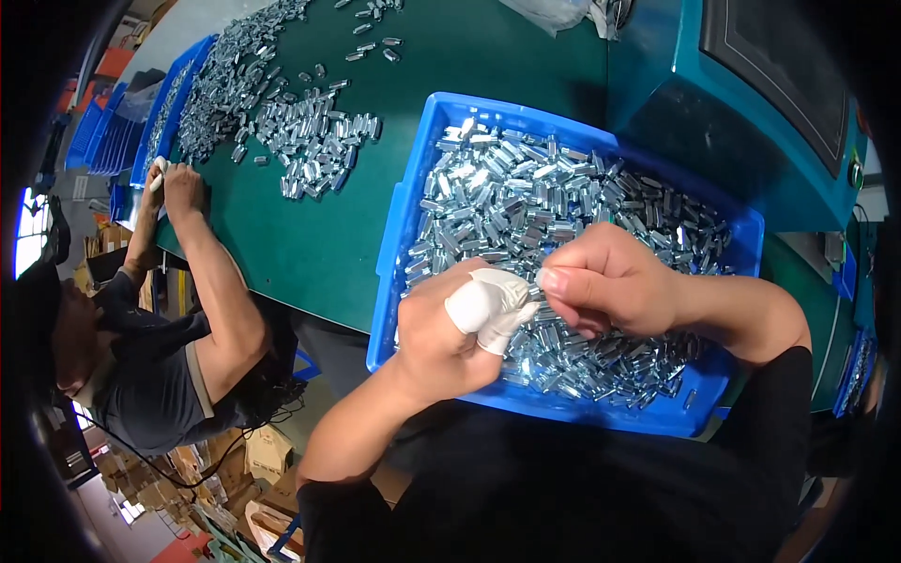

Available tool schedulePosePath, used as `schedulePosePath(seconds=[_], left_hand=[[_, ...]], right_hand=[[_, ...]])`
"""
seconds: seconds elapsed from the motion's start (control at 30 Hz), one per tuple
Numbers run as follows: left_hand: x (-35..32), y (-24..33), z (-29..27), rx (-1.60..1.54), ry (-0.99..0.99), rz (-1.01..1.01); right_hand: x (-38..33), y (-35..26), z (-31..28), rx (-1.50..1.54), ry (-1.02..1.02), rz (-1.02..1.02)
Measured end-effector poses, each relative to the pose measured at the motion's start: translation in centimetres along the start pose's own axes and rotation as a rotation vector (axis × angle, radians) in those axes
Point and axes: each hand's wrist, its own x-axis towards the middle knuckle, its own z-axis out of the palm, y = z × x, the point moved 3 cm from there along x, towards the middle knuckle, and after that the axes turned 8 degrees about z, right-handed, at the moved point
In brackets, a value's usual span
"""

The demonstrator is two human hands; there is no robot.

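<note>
Both my hands are over a blue plastic bin (399,235) heaped with shiny, long hexagonal metal nuts (526,178). My left hand (450,338) wears white finger covers on its thumb and index finger and is closed. Just right of it, my right hand (615,286) is bare, with thumb and index finger pinched together. The fingertips of the two hands nearly meet above the parts. Whatever lies between the fingers of either hand is hidden or too small to make out.
On the green table (310,244), a pile of similar metal pieces (319,141) spreads left of the bin. A co-worker's hands (178,188) are at a narrow blue tray (164,117) on the far left. A teal machine (723,141) stands behind the bin, with a plastic bag (558,14) nearby.
</note>
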Motion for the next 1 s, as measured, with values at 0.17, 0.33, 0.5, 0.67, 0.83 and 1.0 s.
schedulePosePath(seconds=[0.17,0.33,0.5,0.67,0.83,1.0], left_hand=[[-0.2,0.0,-0.3,0.139,-0.074,0.125],[1.0,-0.1,-0.8,0.122,-0.007,0.091],[0.5,-2.0,-3.7,0.070,0.129,-0.280],[5.3,-4.7,-5.0,0.594,0.069,-0.190],[4.7,-7.4,-7.6,0.696,0.093,-0.160],[5.2,-10.8,-10.6,0.960,-0.151,-0.064]], right_hand=[[0.3,0.2,-0.3,0.150,-0.047,0.073],[0.2,-1.0,-0.7,-0.036,0.066,0.006],[-0.1,-2.1,-2.1,-0.396,0.340,-0.325],[-0.1,-2.0,-1.9,-0.538,0.405,-0.425],[-0.6,-2.4,-2.4,-0.506,0.420,-0.462],[-0.2,-2.1,-2.1,-0.628,0.374,-0.481]])
